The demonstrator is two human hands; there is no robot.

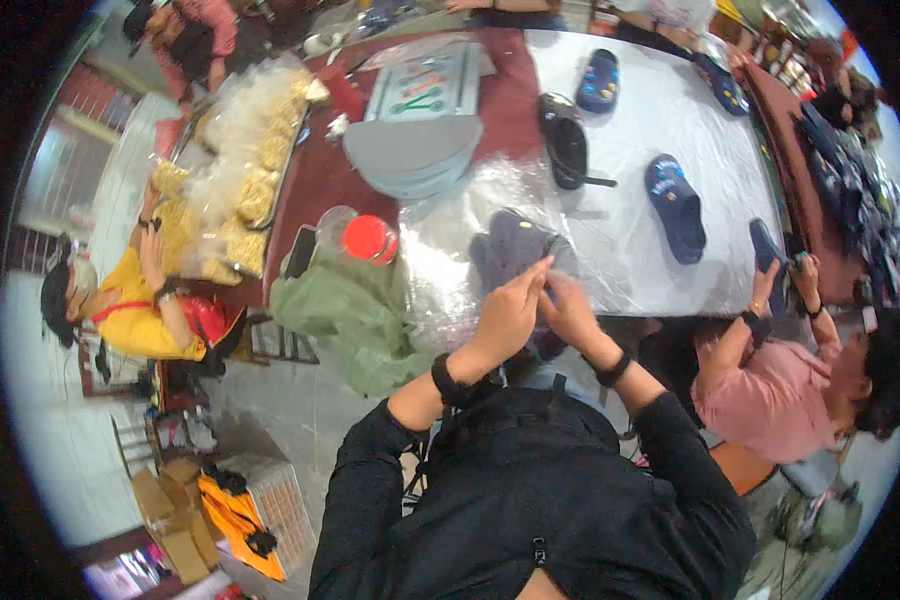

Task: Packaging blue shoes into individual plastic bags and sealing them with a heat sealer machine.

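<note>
My left hand [511, 313] and my right hand [572, 316] meet at the near edge of the table, fingertips almost touching. The left fingers are pressed together and point away from me. My right hand is partly blurred, its fingers drawn in close to the left ones. What sits between the fingertips, if anything, is too small to make out. Just beyond them a dark navy clog [515, 240] lies on or under clear plastic bags [435, 265]. A red-lidded jar [370, 240] stands to the left of the bags.
More navy clogs [676, 210] and a black strapped clog [567, 145] lie on the white sheet [620, 265]. A grey-lidded case [415, 150] sits farther back. Green cloth [350, 315] hangs over the near edge. Co-workers sit left, beside bagged yellowish pieces [260, 190], and right, handling a clog.
</note>
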